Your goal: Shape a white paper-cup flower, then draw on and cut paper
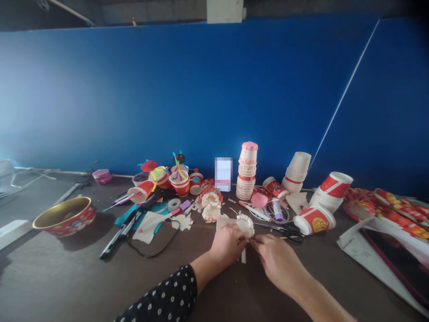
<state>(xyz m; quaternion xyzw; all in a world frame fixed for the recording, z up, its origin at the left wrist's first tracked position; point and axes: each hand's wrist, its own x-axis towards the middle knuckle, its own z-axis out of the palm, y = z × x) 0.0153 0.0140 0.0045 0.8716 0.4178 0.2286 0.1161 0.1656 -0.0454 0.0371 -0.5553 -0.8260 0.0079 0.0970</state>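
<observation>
White paper, by its look, makes up the ruffled piece (247,224) between my two hands, near the middle of the bench (80,281). From this end I see the left hand (230,243) curled in, its fingertips pinched on the near edge. The right hand (273,255) comes up to the same edge, fingertips almost meeting the left's; whether it grips or merely touches, I cannot tell.

I judge the piece very light and thin, stiff along the folds yet easy to crush or tear. It should hardly slip. I would take it by the rim, lightly, with one hand steadying a side, and keep pressure off the middle.

A pale strip (243,256) shows below the fingers. Just beyond the right hand lie scissors (291,231); two cups (212,206), cut short and frilled, sit past the left.
</observation>
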